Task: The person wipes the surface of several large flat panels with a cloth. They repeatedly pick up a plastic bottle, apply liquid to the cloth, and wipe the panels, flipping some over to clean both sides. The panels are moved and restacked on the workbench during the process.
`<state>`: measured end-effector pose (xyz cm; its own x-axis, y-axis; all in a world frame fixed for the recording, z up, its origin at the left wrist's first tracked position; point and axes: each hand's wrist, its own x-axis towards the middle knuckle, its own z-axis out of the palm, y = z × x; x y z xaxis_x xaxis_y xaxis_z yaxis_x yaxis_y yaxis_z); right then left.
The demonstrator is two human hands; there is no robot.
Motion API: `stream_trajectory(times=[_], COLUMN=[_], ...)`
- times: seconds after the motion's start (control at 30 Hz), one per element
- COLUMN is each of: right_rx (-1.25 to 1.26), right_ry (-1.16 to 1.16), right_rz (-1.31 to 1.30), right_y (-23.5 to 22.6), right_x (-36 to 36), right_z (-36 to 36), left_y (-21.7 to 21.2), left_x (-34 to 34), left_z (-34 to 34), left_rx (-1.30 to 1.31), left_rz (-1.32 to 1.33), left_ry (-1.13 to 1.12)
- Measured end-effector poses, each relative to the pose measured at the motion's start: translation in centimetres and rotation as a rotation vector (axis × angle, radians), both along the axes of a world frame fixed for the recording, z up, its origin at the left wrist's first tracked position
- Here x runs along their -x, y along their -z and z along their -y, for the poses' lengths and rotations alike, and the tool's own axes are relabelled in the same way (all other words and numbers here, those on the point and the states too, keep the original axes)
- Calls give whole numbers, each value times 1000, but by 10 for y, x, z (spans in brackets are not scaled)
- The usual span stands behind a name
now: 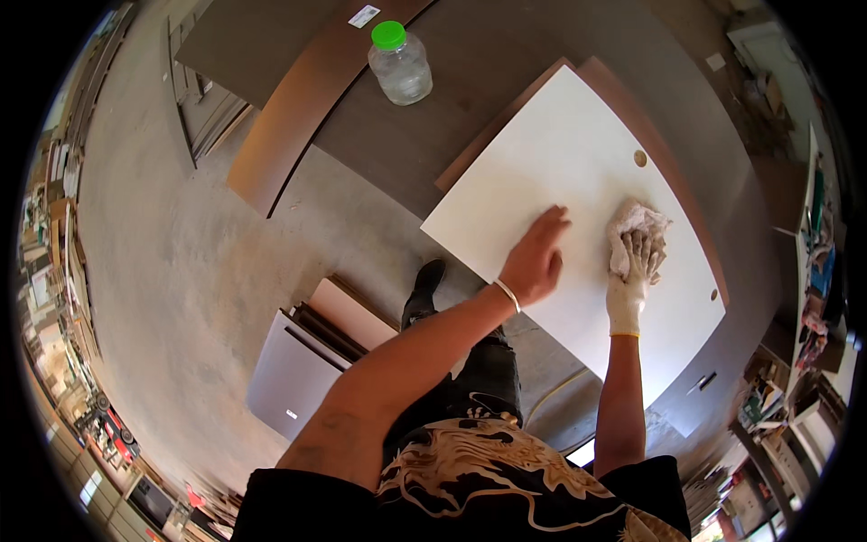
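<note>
Rag [638, 226] lies bunched on the white board [578, 154], at about three o'clock from picture centre, pressed down under the gloved right hand [632, 271], whose fingers curl over it. At nine o'clock from the rag, close by, the bare left hand [535, 260] rests flat on the board, fingers together. Farther off, at twelve o'clock, a clear jar [400, 65] with a green lid stands on a dark panel [452, 99]
</note>
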<state>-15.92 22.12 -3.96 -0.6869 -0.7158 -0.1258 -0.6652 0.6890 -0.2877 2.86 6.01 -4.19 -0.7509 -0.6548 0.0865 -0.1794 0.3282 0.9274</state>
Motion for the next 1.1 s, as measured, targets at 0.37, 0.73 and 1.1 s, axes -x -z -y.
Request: stream_trajectory(times=[0.37, 0.73, 1.1], right_rx=[196, -27, 64], right_ry=[-614, -111, -288], right_rz=[191, 33, 53], right_y=[-29, -4, -11], right_x=[-204, -229, -205], right_z=[90, -43, -45], left_y=[21, 21, 25], left_x=[-19, -17, -23], left_z=[167, 156, 174], left_rx=[721, 802, 953], left_rz=[322, 393, 418], left_ry=[401, 460, 517])
